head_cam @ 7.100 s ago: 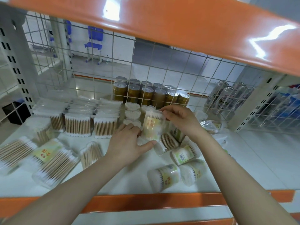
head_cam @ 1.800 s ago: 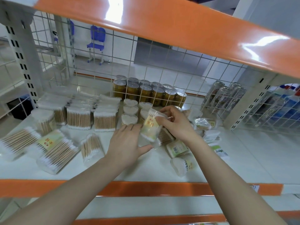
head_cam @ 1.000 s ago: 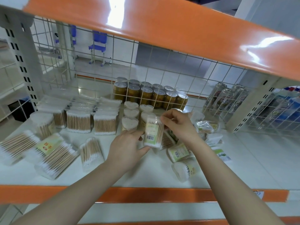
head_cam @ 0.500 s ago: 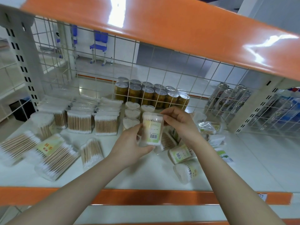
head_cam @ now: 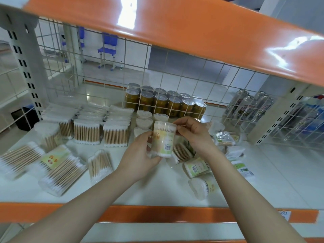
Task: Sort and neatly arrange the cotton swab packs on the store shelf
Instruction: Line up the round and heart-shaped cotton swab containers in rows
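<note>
An upright round tub of cotton swabs [head_cam: 164,139] with a yellow-green label is held above the white shelf [head_cam: 157,186]. My left hand [head_cam: 140,155] grips its lower left side. At the tub's top right rim, my right hand [head_cam: 194,134] pinches the lid. Heart-shaped white tubs [head_cam: 144,120] stand in a column just behind it. Rectangular swab boxes [head_cam: 87,131] stand in rows at the left. Loose tubs [head_cam: 197,166] lie on their sides to the right, and another lies nearer the front [head_cam: 201,187].
Flat swab bags [head_cam: 59,169] lie scattered at the front left. Small packs [head_cam: 224,138] are heaped at the right. Behind the wire mesh back stand gold cans [head_cam: 163,104] and silver cans [head_cam: 245,109]. An orange shelf edge [head_cam: 175,27] hangs overhead; another orange rail [head_cam: 157,213] borders the front.
Both hands lifted the tub, stood it upright from a tilt and turned it, so the barcode has swung round from the front centre to the lower right. The tubs lying at the right are unmoved.
</note>
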{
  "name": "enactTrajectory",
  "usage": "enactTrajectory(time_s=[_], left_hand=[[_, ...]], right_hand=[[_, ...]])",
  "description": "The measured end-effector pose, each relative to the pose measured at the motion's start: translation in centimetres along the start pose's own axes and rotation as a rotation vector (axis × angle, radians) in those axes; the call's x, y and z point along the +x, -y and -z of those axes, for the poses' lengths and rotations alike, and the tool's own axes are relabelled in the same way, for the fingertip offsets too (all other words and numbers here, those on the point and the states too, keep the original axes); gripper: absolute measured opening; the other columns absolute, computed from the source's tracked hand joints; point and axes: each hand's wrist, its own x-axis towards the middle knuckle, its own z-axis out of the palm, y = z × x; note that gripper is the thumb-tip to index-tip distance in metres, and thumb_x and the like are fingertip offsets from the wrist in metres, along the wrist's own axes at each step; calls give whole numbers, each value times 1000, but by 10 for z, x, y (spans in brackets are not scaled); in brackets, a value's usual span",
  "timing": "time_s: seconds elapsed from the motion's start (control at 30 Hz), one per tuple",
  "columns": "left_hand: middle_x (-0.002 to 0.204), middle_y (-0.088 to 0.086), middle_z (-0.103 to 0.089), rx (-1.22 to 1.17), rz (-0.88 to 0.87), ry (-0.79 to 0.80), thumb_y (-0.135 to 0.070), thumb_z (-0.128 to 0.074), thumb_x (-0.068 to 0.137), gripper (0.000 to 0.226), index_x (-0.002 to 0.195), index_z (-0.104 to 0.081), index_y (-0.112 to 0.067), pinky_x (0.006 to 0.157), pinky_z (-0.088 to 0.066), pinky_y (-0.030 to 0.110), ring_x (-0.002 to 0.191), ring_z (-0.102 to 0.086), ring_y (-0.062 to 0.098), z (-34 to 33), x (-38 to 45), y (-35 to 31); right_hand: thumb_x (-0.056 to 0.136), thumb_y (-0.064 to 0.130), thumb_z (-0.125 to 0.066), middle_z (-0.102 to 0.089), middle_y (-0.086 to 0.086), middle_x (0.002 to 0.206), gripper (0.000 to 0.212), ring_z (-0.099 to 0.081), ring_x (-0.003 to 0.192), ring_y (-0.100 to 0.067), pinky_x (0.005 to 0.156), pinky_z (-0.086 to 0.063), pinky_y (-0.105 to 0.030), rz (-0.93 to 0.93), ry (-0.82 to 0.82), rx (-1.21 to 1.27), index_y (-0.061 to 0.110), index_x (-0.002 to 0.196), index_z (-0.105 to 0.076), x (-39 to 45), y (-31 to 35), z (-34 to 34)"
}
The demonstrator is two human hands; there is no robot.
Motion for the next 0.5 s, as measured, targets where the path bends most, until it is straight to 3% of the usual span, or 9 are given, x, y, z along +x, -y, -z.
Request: enactTrajectory(time_s=[0.13,0.33,0.5], left_hand=[[121,0,-52,17,23,-3,-31,-74,73,74,136,-38,-17,75,-43,24,90,-51,10,0,-1,1],[122,1,-50,91,10,10,-31,-73,75,73,137,-37,-17,71,-41,24,82,-48,10,1,0,0],[125,2,-50,204,-12,38,-38,-70,76,73,137,-38,-18,77,-45,27,97,-54,18,1,1,3]], right_hand=[[90,-2,-51,-66,3,92,24,-64,85,-7,84,-54,-24,-14,7,-11,20,89,-61,2,-2,-1],[89,7,-56,-66,0,92,15,-63,85,-9,81,-54,-22,-44,22,-2,20,89,-62,2,1,-1],[85,19,-64,-67,-10,98,4,-63,86,-15,78,-54,-24,-74,12,-84,18,88,-63,4,1,-3]])
